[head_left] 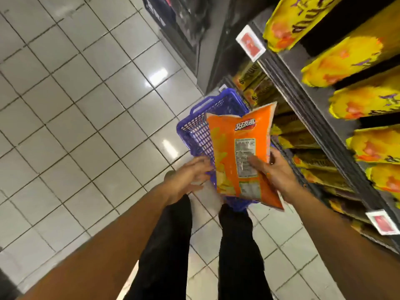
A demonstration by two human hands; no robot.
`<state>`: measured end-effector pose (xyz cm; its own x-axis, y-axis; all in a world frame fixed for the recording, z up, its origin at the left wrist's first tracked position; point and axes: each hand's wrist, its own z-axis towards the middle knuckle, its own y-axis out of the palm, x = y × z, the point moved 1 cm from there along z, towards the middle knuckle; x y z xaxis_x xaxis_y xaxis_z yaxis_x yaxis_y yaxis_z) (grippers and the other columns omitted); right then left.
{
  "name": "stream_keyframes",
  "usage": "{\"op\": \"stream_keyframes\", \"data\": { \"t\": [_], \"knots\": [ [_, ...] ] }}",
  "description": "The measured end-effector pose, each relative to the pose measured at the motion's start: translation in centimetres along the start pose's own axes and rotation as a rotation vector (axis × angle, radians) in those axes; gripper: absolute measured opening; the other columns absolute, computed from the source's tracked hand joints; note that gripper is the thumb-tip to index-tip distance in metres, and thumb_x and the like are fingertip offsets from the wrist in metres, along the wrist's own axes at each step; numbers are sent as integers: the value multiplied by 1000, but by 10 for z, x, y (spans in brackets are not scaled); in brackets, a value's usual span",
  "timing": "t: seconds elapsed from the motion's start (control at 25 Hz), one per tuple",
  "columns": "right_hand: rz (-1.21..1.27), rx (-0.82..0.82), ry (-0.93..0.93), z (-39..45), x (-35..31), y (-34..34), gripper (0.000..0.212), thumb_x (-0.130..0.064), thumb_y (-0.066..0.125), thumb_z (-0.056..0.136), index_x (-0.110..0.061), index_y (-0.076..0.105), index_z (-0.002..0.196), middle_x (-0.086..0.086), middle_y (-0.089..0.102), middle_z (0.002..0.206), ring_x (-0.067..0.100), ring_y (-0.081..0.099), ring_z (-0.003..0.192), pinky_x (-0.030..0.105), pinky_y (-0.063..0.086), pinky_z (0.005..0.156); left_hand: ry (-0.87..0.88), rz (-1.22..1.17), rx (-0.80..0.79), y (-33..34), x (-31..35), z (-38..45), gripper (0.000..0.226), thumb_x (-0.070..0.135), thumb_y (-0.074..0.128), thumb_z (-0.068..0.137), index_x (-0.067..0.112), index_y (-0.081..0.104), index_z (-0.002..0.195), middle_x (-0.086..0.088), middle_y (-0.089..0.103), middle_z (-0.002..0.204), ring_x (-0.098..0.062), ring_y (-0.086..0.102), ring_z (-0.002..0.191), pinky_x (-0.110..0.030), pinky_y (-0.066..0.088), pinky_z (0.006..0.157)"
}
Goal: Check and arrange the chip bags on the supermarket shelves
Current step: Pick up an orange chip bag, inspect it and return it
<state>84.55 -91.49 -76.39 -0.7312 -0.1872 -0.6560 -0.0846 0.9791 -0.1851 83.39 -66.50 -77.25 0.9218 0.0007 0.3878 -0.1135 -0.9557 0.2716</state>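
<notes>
- The tiled floor [71, 118] fills the left side of the view; the person's legs in dark trousers [236, 252] stand on it at the lower middle.
- The shelves [303, 100] run along the right edge, their front rail carrying red-and-white price tags [251, 43], with rows of yellow chip bags [363, 102] on the upper tier and more on the tiers below.
- A blue plastic basket [201, 126] sits on the floor just beside the shelf base, ahead of the feet.
- The orange chip bag [240, 152] is held above the basket, its back panel with the printed table facing up; its long axis runs away from the person, top seam toward the shelves' far end, bottom toward the legs.
- The right hand [275, 172] grips the bag's right edge, thumb pressed over the back panel, fingers curled behind.
- The left hand [190, 176] lies by the bag's lower left edge, fingers loosely spread; whether they touch the bag or basket is unclear.
</notes>
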Motion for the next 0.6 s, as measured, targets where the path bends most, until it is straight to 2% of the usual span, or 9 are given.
{"op": "stream_keyframes", "data": {
  "t": [0.08, 0.16, 0.24, 0.32, 0.4, 0.44, 0.52, 0.6],
  "knots": [
    [-81, -24, -7, 49, 25, 5, 91, -67, 91, 45, -30, 61, 122, -11, 76, 111, 13, 75, 96, 34, 61, 80, -22, -3, 84, -6, -4, 37, 34, 38, 54, 97, 23, 57, 127, -7, 68, 124, -27, 64, 114, -42, 50, 93],
    [-143, -63, -8, 102, 55, 10, 111, -72, 89, 38, -29, 52, 134, -10, 72, 119, 13, 71, 105, 44, 56, 95, -21, -38, 206, -13, -13, 80, 22, 30, 52, 99, 19, 61, 116, -10, 70, 113, -29, 68, 102, -39, 53, 85],
    [-195, -84, -21, 158, 90, 17, 109, -74, 87, 38, -34, 51, 132, -13, 70, 121, 11, 69, 108, 44, 54, 98, -22, -97, 297, -17, -29, 130, 11, 21, 51, 98, 19, 61, 101, -10, 70, 100, -25, 67, 90, -32, 52, 74],
    [-270, -91, -40, 202, 112, 29, 89, -71, 87, 43, -45, 52, 120, -18, 69, 120, 7, 67, 108, 37, 53, 96, -39, -120, 324, -12, -40, 172, 10, 18, 50, 98, 19, 59, 93, -6, 67, 93, -19, 65, 81, -28, 50, 68],
    [-267, -136, -67, 250, 137, 43, 69, -54, 91, 54, -45, 55, 112, -27, 71, 108, -5, 68, 98, 22, 53, 86, -39, -96, 296, -4, -50, 218, 10, 14, 52, 97, 19, 59, 92, -2, 63, 87, -11, 62, 71, -23, 49, 61],
    [-264, -150, -81, 273, 148, 51, 66, -43, 93, 60, -38, 56, 115, -27, 71, 104, -9, 67, 93, 15, 52, 80, -34, -85, 285, -3, -51, 238, 11, 11, 53, 95, 19, 59, 91, 0, 60, 82, -6, 60, 65, -20, 48, 57],
    [-277, -198, -74, 311, 169, 64, 68, -25, 92, 68, -26, 52, 123, -19, 69, 108, -4, 67, 91, 11, 50, 73, -25, -67, 280, -4, -54, 274, 13, 8, 53, 94, 18, 59, 89, 1, 57, 74, 1, 57, 53, -17, 45, 52],
    [-301, -282, -28, 339, 188, 65, 73, -15, 89, 73, -28, 43, 128, -19, 64, 109, -9, 63, 87, 3, 46, 66, -12, -88, 281, -13, -56, 299, 15, 7, 52, 95, 17, 59, 86, 1, 57, 72, 3, 56, 47, -13, 46, 46]
  ]
}}
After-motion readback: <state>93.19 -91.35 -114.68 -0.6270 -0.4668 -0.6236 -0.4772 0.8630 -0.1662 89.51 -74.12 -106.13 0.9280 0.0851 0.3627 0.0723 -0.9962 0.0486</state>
